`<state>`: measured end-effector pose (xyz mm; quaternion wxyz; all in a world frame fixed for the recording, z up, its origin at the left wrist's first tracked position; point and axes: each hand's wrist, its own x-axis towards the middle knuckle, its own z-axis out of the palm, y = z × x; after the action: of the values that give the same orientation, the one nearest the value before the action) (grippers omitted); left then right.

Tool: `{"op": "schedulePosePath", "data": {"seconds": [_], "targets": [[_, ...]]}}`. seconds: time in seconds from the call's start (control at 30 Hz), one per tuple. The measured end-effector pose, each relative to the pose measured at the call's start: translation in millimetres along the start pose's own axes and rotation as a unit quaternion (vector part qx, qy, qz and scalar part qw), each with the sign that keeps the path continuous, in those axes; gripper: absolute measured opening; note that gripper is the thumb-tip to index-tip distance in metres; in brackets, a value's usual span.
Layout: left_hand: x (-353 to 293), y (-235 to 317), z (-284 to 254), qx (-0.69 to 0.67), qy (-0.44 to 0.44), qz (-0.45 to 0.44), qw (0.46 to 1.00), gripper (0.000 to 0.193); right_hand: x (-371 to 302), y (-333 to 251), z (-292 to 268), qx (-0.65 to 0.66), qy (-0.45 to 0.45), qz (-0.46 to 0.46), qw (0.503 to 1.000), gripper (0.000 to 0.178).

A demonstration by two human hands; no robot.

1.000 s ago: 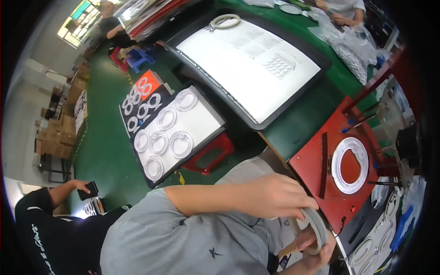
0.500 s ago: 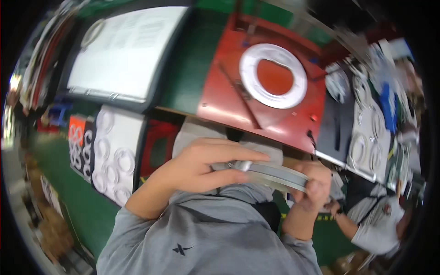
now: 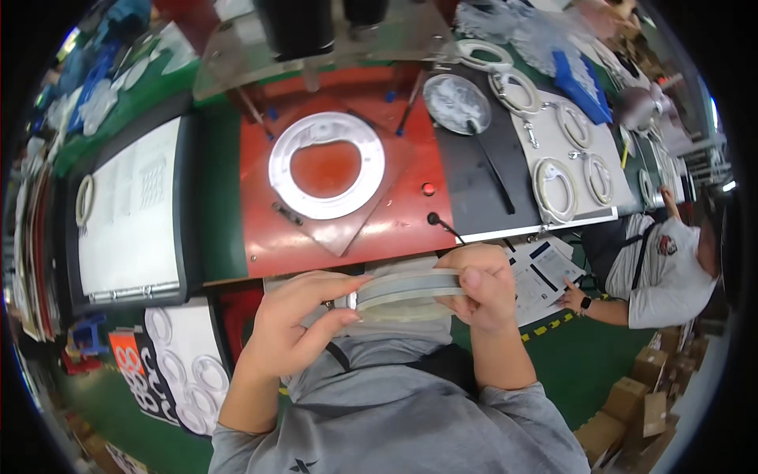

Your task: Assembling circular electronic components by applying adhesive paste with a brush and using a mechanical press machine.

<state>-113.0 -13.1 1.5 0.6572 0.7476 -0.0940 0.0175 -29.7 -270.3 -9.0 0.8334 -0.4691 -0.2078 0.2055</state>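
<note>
Held edge-on in front of my body is a pale ring (image 3: pixel 407 291) with a grey band along its side and a small silver fitting at its left end. My left hand (image 3: pixel 292 322) pinches the ring at that fitting between thumb and fingers. My right hand (image 3: pixel 484 286) grips the opposite end, thumb on top and fingers curled around. Beyond them, a flat white ring (image 3: pixel 368 170) lies on the red base plate (image 3: pixel 410 225) of a bench machine. The held ring touches neither the plate nor the table.
Left of the plate lies an open binder (image 3: pixel 138 229) with white pages. To the right are a round dish (image 3: pixel 458 103), a thin black rod (image 3: pixel 497 178) and several pale rings (image 3: pixel 543 207) on a light sheet. Another person's sleeve (image 3: pixel 667 280) is at far right, their hand on papers (image 3: pixel 545 284).
My view has swung, so the red plate appears further left and more level. The ring is now held more level, with my left fingers closed in on its fitting end.
</note>
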Motion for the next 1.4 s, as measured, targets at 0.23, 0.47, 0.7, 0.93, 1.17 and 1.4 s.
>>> {"op": "schedulePosePath", "data": {"seconds": [0.23, 0.47, 0.7, 0.93, 1.17, 1.4], "targets": [[8, -7, -5, 0.088, 0.005, 0.021, 0.996, 0.037, 7, -20, -9, -0.106, -0.025, 0.058, 0.992, 0.041], [-7, -33, -20, 0.002, 0.061, -0.065, 0.996, 0.033, 44, -18, -92, -0.618, 0.278, -0.078, 0.732, 0.019], [-9, -42, -15, -0.094, 0.128, -0.090, 0.983, 0.035, 42, 2, -124, -0.726, 0.313, -0.009, 0.613, 0.019], [-10, -48, -18, -0.116, 0.109, -0.090, 0.983, 0.035, 76, -11, -126, -0.699, 0.328, -0.105, 0.627, 0.017], [-9, -45, -18, -0.120, 0.099, -0.080, 0.985, 0.035, 120, -14, -138, -0.703, 0.306, -0.091, 0.635, 0.018], [-17, -51, -18, -0.141, 0.117, -0.071, 0.981, 0.038, 118, -14, -139, -0.728, 0.292, -0.073, 0.616, 0.021]]}}
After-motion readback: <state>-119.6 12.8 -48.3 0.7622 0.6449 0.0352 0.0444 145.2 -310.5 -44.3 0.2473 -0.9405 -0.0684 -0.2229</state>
